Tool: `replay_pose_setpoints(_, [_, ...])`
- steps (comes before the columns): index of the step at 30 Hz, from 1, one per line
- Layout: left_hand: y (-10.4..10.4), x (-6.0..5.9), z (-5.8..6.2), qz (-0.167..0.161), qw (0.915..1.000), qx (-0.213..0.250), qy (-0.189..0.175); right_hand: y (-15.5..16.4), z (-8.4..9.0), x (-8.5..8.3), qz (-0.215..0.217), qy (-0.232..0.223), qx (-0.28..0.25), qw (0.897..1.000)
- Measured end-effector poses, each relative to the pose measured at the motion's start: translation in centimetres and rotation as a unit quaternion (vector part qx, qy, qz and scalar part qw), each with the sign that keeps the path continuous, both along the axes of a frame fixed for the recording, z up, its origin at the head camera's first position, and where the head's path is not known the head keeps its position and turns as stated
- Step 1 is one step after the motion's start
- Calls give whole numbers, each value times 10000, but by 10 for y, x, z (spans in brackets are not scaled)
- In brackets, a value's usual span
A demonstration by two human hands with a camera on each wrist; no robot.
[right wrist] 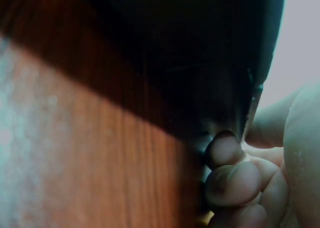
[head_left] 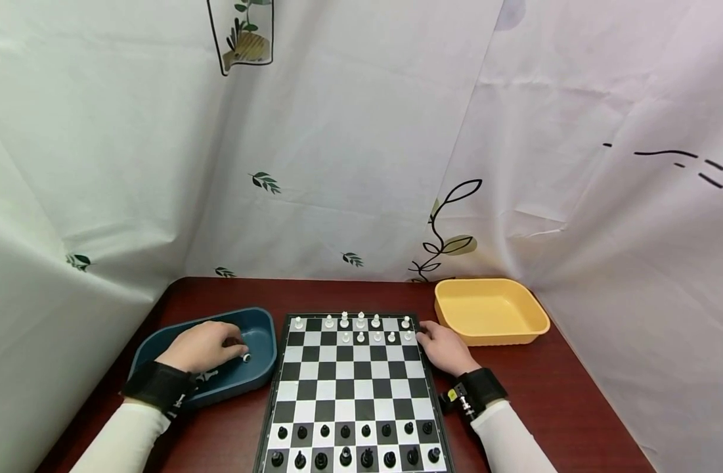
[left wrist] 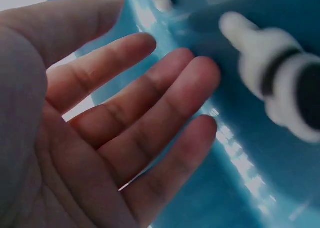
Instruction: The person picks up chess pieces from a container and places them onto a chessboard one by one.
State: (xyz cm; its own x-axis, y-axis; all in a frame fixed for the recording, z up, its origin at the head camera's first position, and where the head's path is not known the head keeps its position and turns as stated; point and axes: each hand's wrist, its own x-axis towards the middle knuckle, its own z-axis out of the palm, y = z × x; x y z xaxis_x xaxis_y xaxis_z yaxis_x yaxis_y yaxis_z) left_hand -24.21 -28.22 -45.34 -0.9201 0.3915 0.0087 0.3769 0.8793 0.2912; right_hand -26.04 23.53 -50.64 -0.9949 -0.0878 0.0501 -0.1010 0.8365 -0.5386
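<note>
The left hand [head_left: 203, 346] reaches into the dark blue plastic tray [head_left: 261, 323], left of the folding chessboard [head_left: 352, 387], fingers [left wrist: 165, 112] spread, holding nothing, near a white chess piece [left wrist: 280, 95]. The right hand [head_left: 446, 347], fingers curled, grips the board's edge; jolting it could topple the standing white pieces [head_left: 361, 328].

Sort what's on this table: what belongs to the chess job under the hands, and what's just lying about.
In the job:
left hand, open, inside the blue tray
white piece in that tray
chessboard
right hand, fingers curled at the board's far right edge

Lying about:
yellow tray, nothing visible in it
leaf-print curtain
</note>
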Motion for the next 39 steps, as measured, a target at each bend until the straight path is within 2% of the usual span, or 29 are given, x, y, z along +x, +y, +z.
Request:
replay_pose_setpoints(7, [15, 4, 3, -268, 9987, 123, -422, 0, 0, 0, 9, -30, -25, 10000])
replay_pose_setpoints(12, [23, 6, 1, -328, 9979, 52, -552, 0, 0, 0, 13, -29, -20, 10000])
replay_pose_setpoints(20, [26, 10, 4, -272, 9986, -131, -440, 0, -1, -1, -6, -23, -9, 10000])
replay_pose_setpoints(29, [24, 7, 1, -480, 9986, -178, -97, 1, -2, -1, -10, -42, -19, 10000])
replay_pose_setpoints(39, [22, 7, 6, -284, 9995, -128, -97, 0, -2, -1, -16, -57, -18, 10000])
